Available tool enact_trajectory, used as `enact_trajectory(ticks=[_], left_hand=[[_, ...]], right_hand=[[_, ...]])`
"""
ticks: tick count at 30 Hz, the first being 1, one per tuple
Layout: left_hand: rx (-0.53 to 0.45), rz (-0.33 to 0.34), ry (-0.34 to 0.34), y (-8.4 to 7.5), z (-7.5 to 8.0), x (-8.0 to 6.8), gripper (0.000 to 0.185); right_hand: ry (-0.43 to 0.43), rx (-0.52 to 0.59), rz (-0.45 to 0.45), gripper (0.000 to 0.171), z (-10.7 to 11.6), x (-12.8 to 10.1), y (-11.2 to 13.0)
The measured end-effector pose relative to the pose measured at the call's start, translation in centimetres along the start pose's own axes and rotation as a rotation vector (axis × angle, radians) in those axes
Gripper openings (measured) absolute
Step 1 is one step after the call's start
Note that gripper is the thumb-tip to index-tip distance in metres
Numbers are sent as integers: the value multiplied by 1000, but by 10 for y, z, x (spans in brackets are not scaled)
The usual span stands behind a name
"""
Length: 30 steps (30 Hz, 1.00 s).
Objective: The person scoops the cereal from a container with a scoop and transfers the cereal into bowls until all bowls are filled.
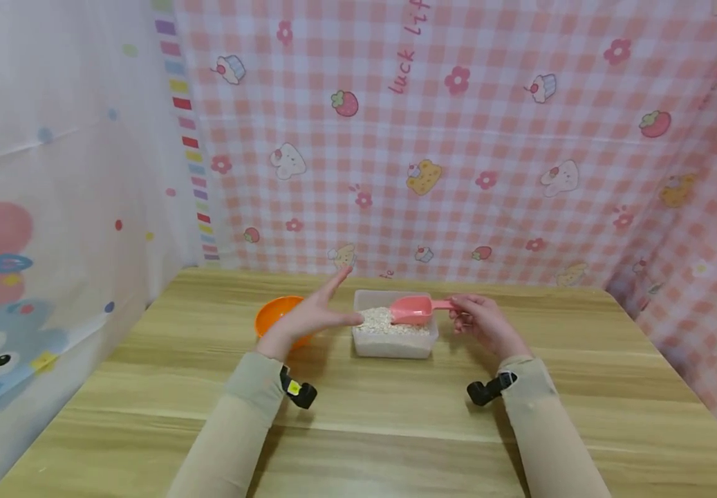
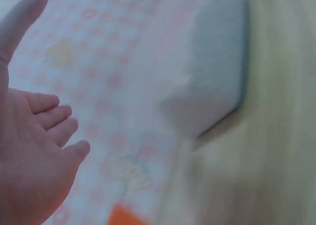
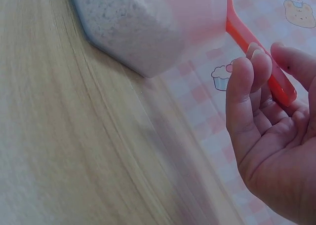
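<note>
A pink scoop (image 1: pixel 413 309) lies with its bowl in the oats (image 1: pixel 378 320) that partly fill a translucent plastic container (image 1: pixel 395 347). My right hand (image 1: pixel 481 319) pinches the scoop's handle (image 3: pixel 282 87) between thumb and fingers, to the right of the container. My left hand (image 1: pixel 311 316) is spread, thumb and fingers apart, with one fingertip overlapping the container's left edge in the head view. In the left wrist view its palm (image 2: pixel 34 156) shows with nothing held. Behind the left hand stands an orange bowl (image 1: pixel 278 309), partly hidden by it.
The wooden table (image 1: pixel 370 429) carries the container and bowl near its back edge. A pink checked cloth (image 1: pixel 383 138) hangs behind it, and a white printed cloth (image 1: pixel 72 207) hangs at the left. Each wrist wears a small black camera (image 1: pixel 299 391).
</note>
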<state>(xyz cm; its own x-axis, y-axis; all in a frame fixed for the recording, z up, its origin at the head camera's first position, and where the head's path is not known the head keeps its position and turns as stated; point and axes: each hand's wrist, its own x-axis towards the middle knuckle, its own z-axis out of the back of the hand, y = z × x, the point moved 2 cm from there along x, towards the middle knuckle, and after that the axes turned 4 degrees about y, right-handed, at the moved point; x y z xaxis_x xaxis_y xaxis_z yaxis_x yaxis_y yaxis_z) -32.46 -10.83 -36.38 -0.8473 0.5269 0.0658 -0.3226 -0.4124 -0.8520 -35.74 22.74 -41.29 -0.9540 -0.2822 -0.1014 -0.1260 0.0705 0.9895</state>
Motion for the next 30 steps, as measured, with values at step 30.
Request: enact_trajectory(ticks=[30], left_hand=[[-16,100,23,42,-43,25,118]], right_hand=[[61,-304,87,34,-6,1,48]])
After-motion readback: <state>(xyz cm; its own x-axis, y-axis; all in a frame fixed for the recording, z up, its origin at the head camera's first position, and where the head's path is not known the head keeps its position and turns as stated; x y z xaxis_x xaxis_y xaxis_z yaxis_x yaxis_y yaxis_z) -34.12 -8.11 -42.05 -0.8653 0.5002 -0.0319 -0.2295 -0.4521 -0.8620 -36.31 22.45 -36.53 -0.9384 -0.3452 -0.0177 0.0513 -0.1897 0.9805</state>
